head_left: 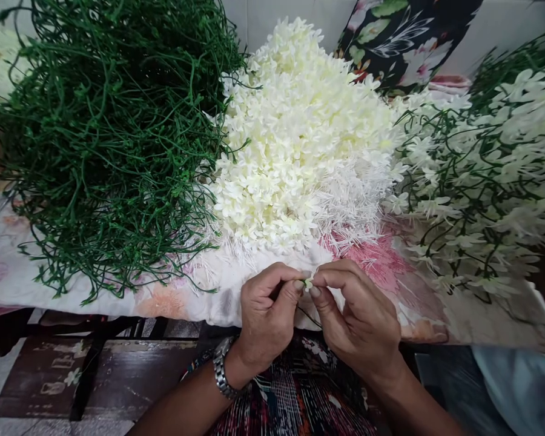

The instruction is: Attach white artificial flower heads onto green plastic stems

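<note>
Close together at the table's front edge, my two hands meet fingertip to fingertip. My left hand [270, 312] pinches the tip of a green plastic stem [309, 317], whose thin tail hangs below the fingers. In my right hand [358, 309], thumb and forefinger are closed on a small white artificial flower [308, 283], mostly covered by the fingertips. Flower and stem tip touch or nearly touch; exactly how they join is hidden. Beyond the hands rises a heap of loose creamy-white flowers [295, 139], with thin white stalk-like pieces [352, 194] at its right.
A tall tangle of green stems [118, 139] stands at the left. Stems bearing white flowers [476, 194] are piled at the right. A floral cloth [236, 290] covers the table. Dark floral fabric [404, 42] leans at the back. A wooden bench [136, 375] sits below, left.
</note>
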`<state>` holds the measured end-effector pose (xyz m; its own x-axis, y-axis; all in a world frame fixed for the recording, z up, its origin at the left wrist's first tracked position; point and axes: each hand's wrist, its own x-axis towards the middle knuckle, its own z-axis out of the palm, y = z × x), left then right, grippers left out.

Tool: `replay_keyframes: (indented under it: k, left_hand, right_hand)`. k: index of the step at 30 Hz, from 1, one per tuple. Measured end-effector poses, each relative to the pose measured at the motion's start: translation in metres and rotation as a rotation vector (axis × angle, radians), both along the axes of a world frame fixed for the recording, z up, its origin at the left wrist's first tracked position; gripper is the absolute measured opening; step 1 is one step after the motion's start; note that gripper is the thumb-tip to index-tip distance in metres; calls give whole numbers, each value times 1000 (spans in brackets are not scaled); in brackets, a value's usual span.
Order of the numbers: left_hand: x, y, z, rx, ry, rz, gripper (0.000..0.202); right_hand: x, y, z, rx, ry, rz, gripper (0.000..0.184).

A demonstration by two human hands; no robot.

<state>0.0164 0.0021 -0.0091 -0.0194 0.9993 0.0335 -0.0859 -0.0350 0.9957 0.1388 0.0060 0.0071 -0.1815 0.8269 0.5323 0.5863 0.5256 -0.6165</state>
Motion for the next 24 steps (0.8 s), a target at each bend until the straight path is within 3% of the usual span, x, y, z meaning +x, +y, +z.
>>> replay_keyframes:
  k: [13,24]
  left_hand:
    - [2,-1,-3,-78,-67,79,16]
    - [2,-1,-1,-80,-50,82,14]
  right_hand:
    - [-8,-4,-4,24,33,-91,16]
    - [-10,-3,-2,36,43,-87,16]
